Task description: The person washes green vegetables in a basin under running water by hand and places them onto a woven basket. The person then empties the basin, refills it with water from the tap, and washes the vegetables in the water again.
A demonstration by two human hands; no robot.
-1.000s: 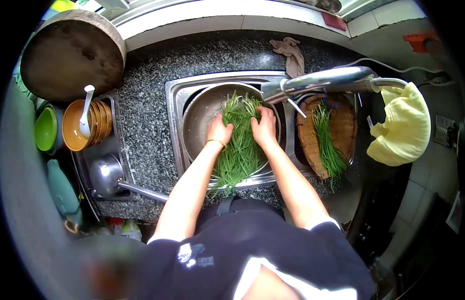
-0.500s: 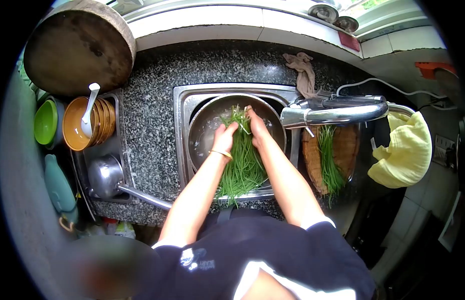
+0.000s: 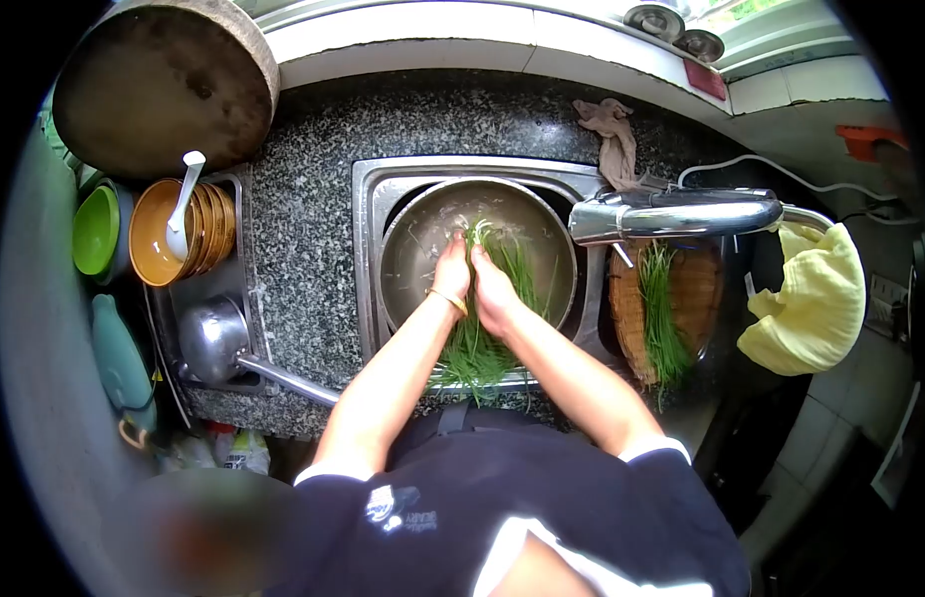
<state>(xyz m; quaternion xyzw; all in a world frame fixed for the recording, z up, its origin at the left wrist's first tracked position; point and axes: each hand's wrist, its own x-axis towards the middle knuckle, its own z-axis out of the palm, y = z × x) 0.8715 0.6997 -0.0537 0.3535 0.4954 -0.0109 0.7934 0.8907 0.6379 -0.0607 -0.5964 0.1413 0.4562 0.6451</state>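
A long bunch of green chives (image 3: 469,350) lies across a round metal basin (image 3: 403,244) set in the sink, pale ends pointing away from me and leafy tips hanging over the near rim. My left hand (image 3: 451,272) is closed on the bunch from the left, near the pale ends. From the right, my right hand (image 3: 494,295) presses against the same bunch, its fingers partly hidden. Some loose strands spread in the basin to the right of my right hand. Water with small floating bits shows in the basin.
The faucet (image 3: 671,216) reaches over the sink's right side. Beneath it, a woven basket (image 3: 626,308) holds more chives (image 3: 663,318). A yellow cloth (image 3: 811,308) hangs at right. Stacked orange bowls (image 3: 154,239), a metal ladle (image 3: 211,338) and a round wooden board (image 3: 164,95) are at left.
My hands have drawn closer together and moved slightly toward me around the chives. Some strands now lie separately to the right in the basin. The view has shifted slightly.
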